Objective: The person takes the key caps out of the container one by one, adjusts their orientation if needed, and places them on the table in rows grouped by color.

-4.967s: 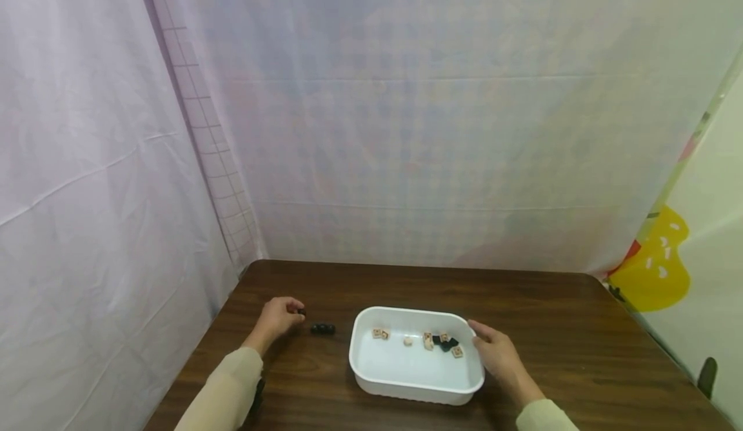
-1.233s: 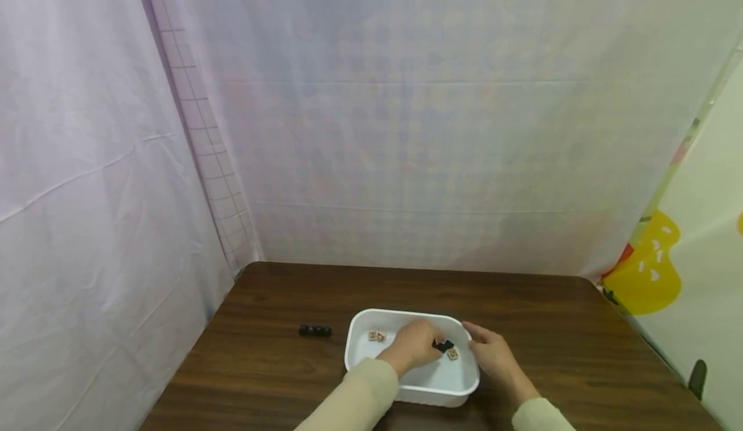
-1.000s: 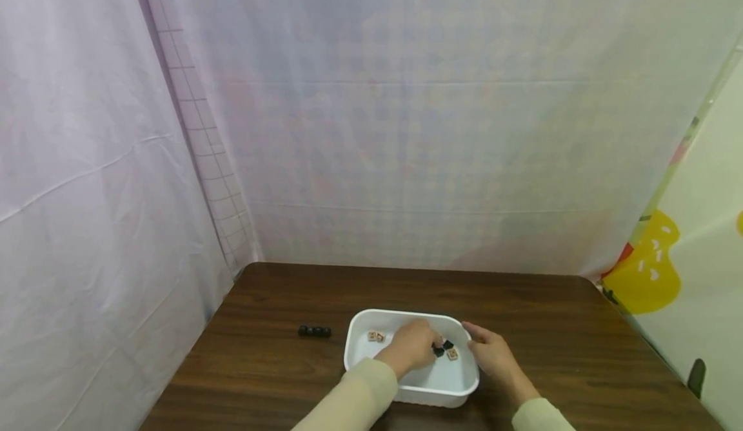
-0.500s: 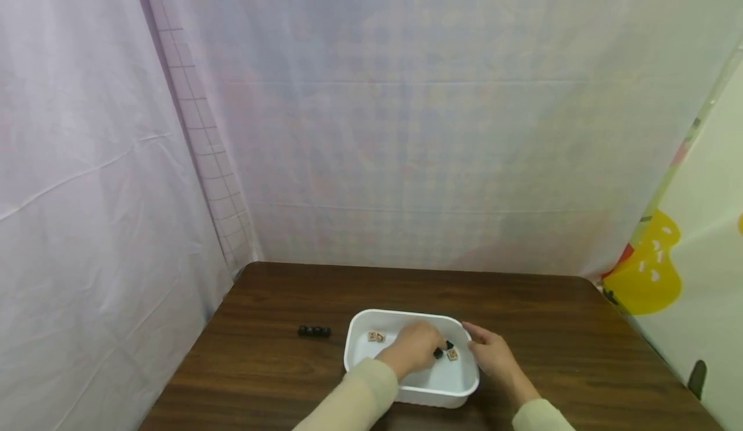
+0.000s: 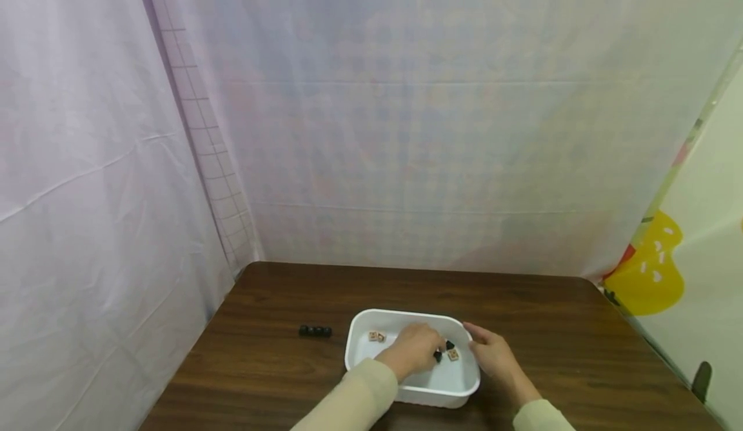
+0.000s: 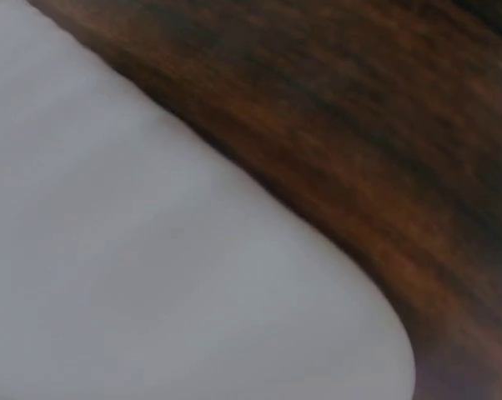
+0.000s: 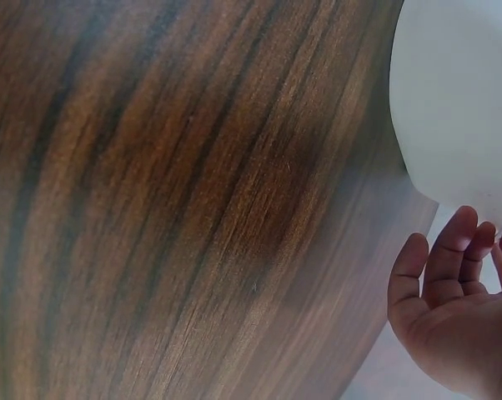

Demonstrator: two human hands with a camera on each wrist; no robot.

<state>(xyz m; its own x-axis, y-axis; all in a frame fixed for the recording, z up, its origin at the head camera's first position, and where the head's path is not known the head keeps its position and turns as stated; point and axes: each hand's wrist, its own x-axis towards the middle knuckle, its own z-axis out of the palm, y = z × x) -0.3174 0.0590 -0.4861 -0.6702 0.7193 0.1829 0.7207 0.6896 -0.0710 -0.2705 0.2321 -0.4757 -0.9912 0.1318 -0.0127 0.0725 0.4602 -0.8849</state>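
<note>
A white rectangular plastic basin (image 5: 413,394) stands on the brown table. My left hand (image 5: 415,348) reaches down into it, its fingertips beside small black blocks (image 5: 449,345). The back of this hand hides whether anything is between its fingers. My right hand (image 5: 493,357) grips the basin's right side, the thumb at the rim and the other fingers against the outer wall; the right wrist view shows the curled fingers (image 7: 455,229) at the wall. Pale square pieces with dark markings lie in the basin: a pair (image 5: 376,336) at left, one (image 5: 453,355) near the right end.
A short row of black blocks (image 5: 315,331) lies on the wood-grain table (image 5: 261,379), left of the basin. Pale curtains (image 5: 429,128) hang behind and at the left. At the right is a sheet with a yellow print (image 5: 647,282).
Five seconds ago my left hand pinched a black block at the table's left; it has since moved into the basin. In the last second its fingers shifted slightly among the black blocks. My right hand stayed.
</note>
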